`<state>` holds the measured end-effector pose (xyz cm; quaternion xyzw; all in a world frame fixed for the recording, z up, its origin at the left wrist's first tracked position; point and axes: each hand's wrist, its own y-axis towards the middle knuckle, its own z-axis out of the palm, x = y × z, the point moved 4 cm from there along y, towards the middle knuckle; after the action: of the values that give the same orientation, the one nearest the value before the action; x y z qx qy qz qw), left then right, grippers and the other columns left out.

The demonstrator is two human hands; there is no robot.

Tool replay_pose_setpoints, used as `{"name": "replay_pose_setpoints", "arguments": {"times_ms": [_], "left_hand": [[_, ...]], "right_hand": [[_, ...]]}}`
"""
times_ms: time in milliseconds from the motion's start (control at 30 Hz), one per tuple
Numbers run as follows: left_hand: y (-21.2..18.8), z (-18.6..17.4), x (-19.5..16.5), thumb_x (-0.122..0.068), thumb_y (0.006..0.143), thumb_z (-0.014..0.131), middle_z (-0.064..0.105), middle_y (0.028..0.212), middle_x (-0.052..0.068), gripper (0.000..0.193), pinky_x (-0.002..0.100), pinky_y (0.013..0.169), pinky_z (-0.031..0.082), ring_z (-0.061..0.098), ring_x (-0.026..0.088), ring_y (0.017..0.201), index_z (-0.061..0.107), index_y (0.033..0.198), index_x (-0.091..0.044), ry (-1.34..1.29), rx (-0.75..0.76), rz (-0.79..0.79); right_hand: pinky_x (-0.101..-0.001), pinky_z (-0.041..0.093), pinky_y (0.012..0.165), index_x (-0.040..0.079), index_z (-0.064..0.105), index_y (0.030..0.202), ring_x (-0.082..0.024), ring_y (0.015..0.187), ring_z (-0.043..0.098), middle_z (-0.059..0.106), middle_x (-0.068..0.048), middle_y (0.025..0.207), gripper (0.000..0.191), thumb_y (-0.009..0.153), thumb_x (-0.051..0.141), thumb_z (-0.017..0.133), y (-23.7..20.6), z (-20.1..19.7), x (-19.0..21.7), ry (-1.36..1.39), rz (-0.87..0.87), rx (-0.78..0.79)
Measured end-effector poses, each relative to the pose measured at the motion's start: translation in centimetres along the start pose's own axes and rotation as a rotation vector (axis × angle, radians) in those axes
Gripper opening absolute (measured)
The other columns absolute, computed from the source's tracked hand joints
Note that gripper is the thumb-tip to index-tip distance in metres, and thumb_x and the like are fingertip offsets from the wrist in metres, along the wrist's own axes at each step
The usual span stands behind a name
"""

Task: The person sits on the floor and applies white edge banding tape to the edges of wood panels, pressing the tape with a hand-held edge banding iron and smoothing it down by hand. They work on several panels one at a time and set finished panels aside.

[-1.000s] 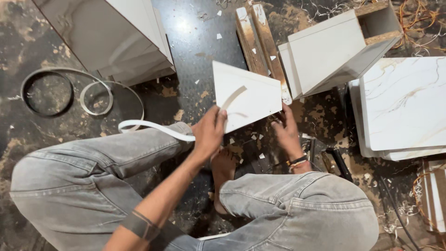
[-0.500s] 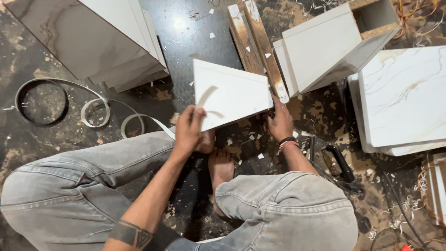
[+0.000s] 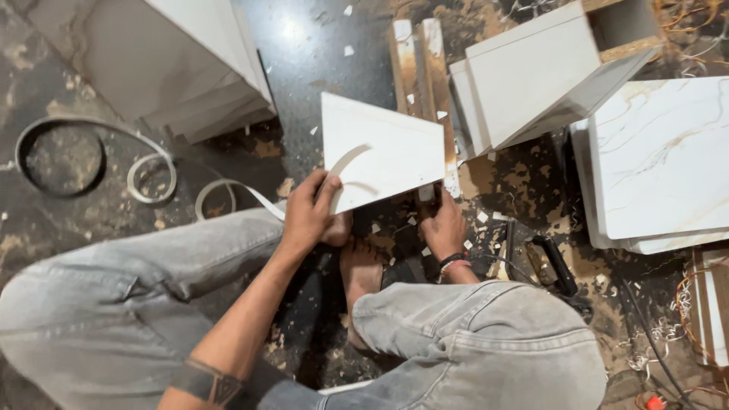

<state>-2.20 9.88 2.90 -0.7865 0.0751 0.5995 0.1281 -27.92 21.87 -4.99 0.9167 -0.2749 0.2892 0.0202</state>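
One white panel (image 3: 383,156) is what all the work centres on here, tilted up off the dark floor (image 3: 319,53) right in front of the person's knees. A pale strip of edge banding (image 3: 343,161) curls across the panel's near-left corner, so the edging looks like it's only getting started: that little arc is loose and I can't see any edge that's clearly finished from this angle. The left hand (image 3: 307,212) is closed around the panel's lower-left corner, fingers pinching the strip against it. The right hand (image 3: 443,225) is down at the panel's lower-right edge, fingers curled under it; looks like it's propping the board, but how firm that hold is I honestly can't tell. Left of the panel the rest of the white banding (image 3: 228,193) loops away over the jeans, and further left sits a dark coil of strip (image 3: 61,152) next to a smaller roll (image 3: 152,176). Behind the panel lie two wooden battens (image 3: 418,68), and to its right a white box-shaped cabinet piece (image 3: 531,76) and a marble-look slab (image 3: 661,152). Chips and offcuts everywhere, so plenty's left, I'd say.
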Motion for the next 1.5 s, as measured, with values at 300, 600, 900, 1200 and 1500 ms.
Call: {"name": "replay_pose_setpoints", "arguments": {"times_ms": [300,600,900,1200,1500], "left_hand": [[-2.1,-0.4,-5.1,-0.008,0.099,0.06,0.074,0.116,0.013,0.033,0.036,0.063,0.053,0.069,0.022,0.074,0.067,0.13,-0.015,0.888,-0.02,0.594],[-3.7,0.5,-5.8,-0.031,0.097,0.064,0.069,0.091,0.007,0.043,0.038,0.074,0.054,0.065,0.025,0.082,0.063,0.138,-0.019,0.767,0.289,0.763],[3.0,-22.3,-5.1,-0.049,0.097,0.061,0.077,0.1,0.007,0.041,0.042,0.085,0.058,0.074,0.025,0.085,0.069,0.132,-0.028,1.096,0.33,-0.309],[4.9,-32.4,-4.0,-0.038,0.096,0.064,0.075,0.11,0.007,0.034,0.042,0.09,0.057,0.071,0.025,0.097,0.07,0.127,-0.024,1.408,0.238,0.061],[3.3,-29.0,-7.1,-0.027,0.095,0.067,0.072,0.12,0.006,0.028,0.042,0.095,0.056,0.069,0.025,0.109,0.071,0.121,-0.019,1.45,0.222,0.264]], "right_hand": [[-0.034,0.06,0.073,-0.002,0.063,0.115,-0.02,0.083,0.072,0.073,-0.015,0.096,0.033,0.099,0.026,0.063,-0.8,-6.2,2.3,0.974,0.224,0.354],[-0.0292,0.057,0.067,0.0,0.068,0.114,-0.016,0.075,0.069,0.071,-0.01,0.087,0.023,0.095,0.013,0.072,-0.5,-9.3,4.3,0.934,0.18,0.458],[-0.0256,0.058,0.064,0.002,0.068,0.109,-0.01,0.073,0.068,0.071,-0.005,0.089,0.017,0.098,0.014,0.072,4.3,-11.8,-0.1,0.856,0.181,0.039],[-0.0227,0.051,0.061,-0.001,0.068,0.108,-0.011,0.073,0.068,0.071,-0.006,0.086,0.016,0.101,0.013,0.069,5.1,-10.0,3.3,0.793,0.101,0.196],[-0.0229,0.051,0.063,0.0,0.07,0.112,-0.01,0.075,0.068,0.072,-0.005,0.088,0.019,0.098,0.012,0.07,4.9,-9.4,5.5,0.709,0.033,0.251]]}}
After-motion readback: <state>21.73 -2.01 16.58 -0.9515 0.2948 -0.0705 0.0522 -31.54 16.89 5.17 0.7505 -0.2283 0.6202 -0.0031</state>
